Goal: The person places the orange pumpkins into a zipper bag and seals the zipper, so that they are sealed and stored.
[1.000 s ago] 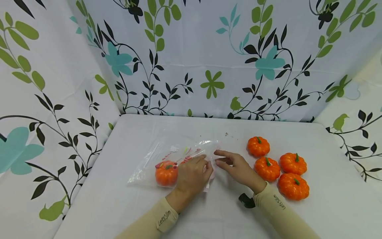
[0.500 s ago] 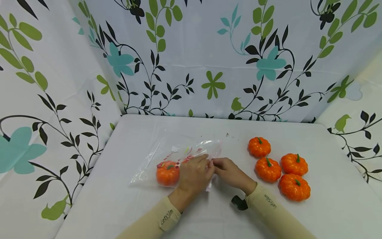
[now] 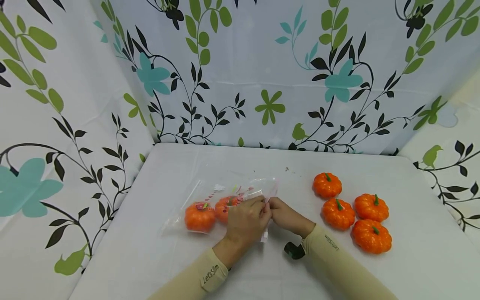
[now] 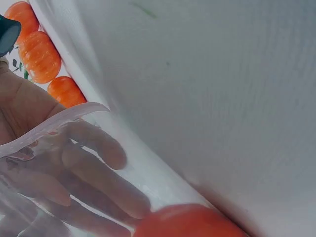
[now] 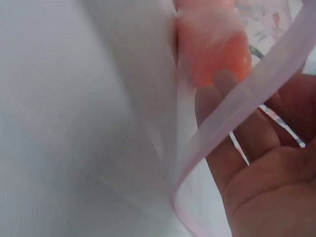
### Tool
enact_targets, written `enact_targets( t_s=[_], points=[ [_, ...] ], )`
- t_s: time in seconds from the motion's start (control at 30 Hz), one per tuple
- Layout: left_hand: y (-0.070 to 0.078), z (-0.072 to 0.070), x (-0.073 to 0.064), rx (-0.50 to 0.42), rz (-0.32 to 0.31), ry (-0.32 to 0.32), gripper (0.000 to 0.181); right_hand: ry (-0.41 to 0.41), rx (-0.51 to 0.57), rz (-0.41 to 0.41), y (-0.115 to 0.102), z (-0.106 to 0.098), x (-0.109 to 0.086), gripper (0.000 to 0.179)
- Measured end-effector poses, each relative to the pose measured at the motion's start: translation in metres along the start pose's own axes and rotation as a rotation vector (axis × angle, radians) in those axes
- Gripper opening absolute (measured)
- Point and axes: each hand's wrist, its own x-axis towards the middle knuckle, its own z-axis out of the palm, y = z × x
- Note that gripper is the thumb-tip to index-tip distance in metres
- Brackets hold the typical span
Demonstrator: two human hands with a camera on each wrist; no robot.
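Note:
A clear plastic zip bag (image 3: 176, 212) with pink printing lies on the white table, its mouth facing right. Inside are two small orange toy pumpkins (image 3: 200, 217), the second partly behind my left hand (image 3: 244, 218). That hand grips the bag at its mouth. From the right, my right hand (image 3: 288, 216) pinches the same edge with thumb and fingers, close against the left fingertips. The left wrist view shows the right hand's fingers through the film, below the pale zip strip (image 4: 54, 124). In the right wrist view, the pink strip (image 5: 237, 106) crosses in front of the left hand's fingers.
Several loose orange pumpkins (image 3: 371, 236) with green stems stand to the right of the right forearm. A dark wrist device (image 3: 294, 251) sits beneath the right wrist. A leaf-patterned curtain (image 3: 268, 75) hangs behind the table and along both sides.
My right hand has moved left from beside the bag and now pinches its edge. The pumpkins inside have shifted left, baring more of the second. The left hand has stayed at the mouth.

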Motion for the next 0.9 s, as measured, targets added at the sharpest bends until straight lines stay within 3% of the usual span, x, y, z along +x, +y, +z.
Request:
enact_targets(
  t_s=[0.17, 0.37, 0.47, 0.57, 0.8, 0.9],
  points=[
    [0.0, 0.0, -0.001, -0.021, -0.01, -0.001, 0.005, 0.006, 0.003, 0.076, 0.002, 0.002, -0.001, 0.011],
    [-0.001, 0.0, -0.003, -0.018, 0.0, 0.005, 0.007, -0.067, 0.003, -0.002, 0.005, -0.002, -0.003, 0.02],
    [-0.001, -0.001, -0.004, -0.01, 0.007, 0.004, 0.008, -0.074, -0.057, -0.043, 0.003, -0.009, -0.013, 0.028],
    [-0.002, 0.0, -0.004, 0.0, 0.007, 0.004, 0.007, 0.002, -0.187, -0.05, -0.004, -0.022, -0.033, 0.042],
    [-0.004, 0.001, -0.007, 0.019, -0.002, 0.019, 0.006, 0.337, -0.609, -0.136, -0.023, -0.067, -0.085, 0.086],
    [-0.004, 0.002, -0.008, 0.019, -0.004, 0.025, 0.006, 0.423, -0.693, -0.113, -0.029, -0.086, -0.103, 0.108]
  ],
)
